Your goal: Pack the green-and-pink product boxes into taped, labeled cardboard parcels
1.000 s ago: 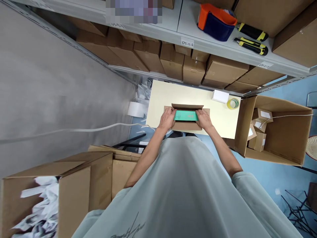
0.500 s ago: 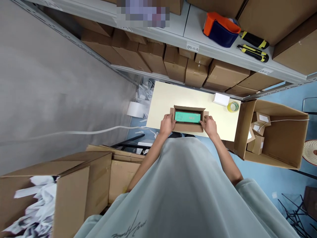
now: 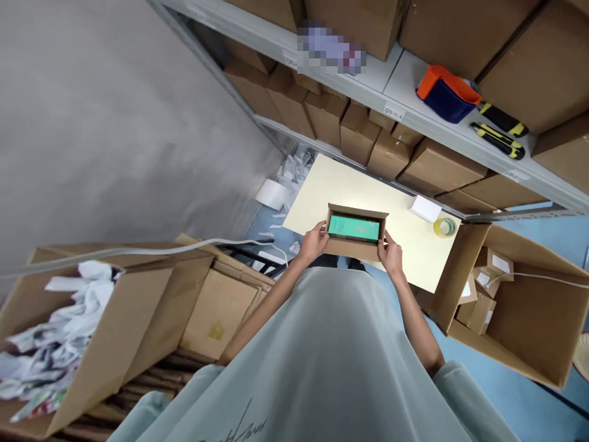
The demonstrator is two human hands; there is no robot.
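Note:
An open cardboard box (image 3: 352, 248) is between my two hands at the near edge of the pale yellow table (image 3: 317, 184). Its long flaps stand apart, and a green box (image 3: 354, 228) with small print lies inside it. My left hand (image 3: 313, 241) grips the left end of the cardboard box, fingers bent round the side. At the opposite end, my right hand (image 3: 391, 253) is closed on the right side, its thumb near the rim. Whether the cardboard box touches the table cannot be made out.
A white box (image 3: 425, 209) and a tape roll (image 3: 445, 228) sit at the table's right. A large carton (image 3: 534, 307) with small boxes stands beyond. Shelving with utility knives (image 3: 499, 140) rises behind. At left are a carton of crumpled paper (image 3: 73, 325) and a hanging cable (image 3: 151, 250).
The view has turned, so the table and shelf look more slanted. The end flaps that stuck out beside my hands no longer show, and my fingers now wrap the box's ends.

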